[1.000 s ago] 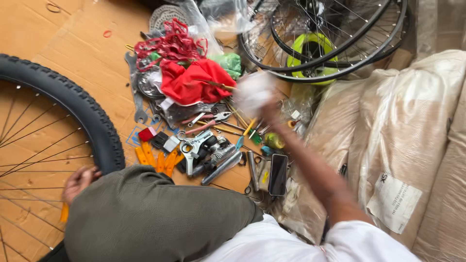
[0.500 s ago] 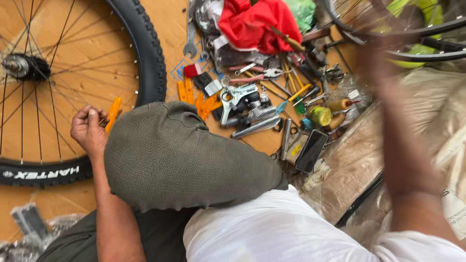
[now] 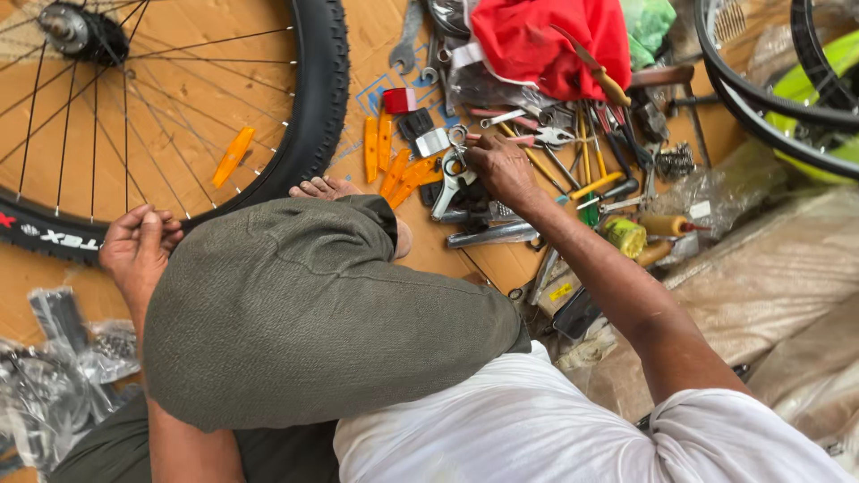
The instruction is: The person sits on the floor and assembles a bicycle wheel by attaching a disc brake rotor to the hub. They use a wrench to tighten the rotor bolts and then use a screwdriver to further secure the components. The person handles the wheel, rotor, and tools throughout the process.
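Note:
I sit on a wooden floor with my knee in olive trousers [image 3: 304, 304] raised in front of me. My right hand [image 3: 501, 165] reaches into a heap of tools, and its fingertips close around a silver metal tool [image 3: 450, 183] beside several orange plastic strips [image 3: 385, 148]. My left hand [image 3: 134, 246] is curled shut against the black tyre [image 3: 313, 116] of a spoked bicycle wheel lying flat; nothing shows in it. The wheel's hub [image 3: 67, 27] is at the top left. An orange reflector [image 3: 233, 156] sits on the spokes.
A red cloth [image 3: 546, 45], a spanner [image 3: 407, 45], pliers and yellow-handled screwdrivers [image 3: 599, 183] crowd the tool heap. A second wheel [image 3: 761, 89] lies at the top right. Plastic-wrapped bundles [image 3: 778, 286] fill the right side, and clear bags of small parts [image 3: 54, 367] lie at the lower left.
My right hand, raised a moment ago, has come down into the tool heap. The view has swung left onto the wheel. My left hand stays by the tyre.

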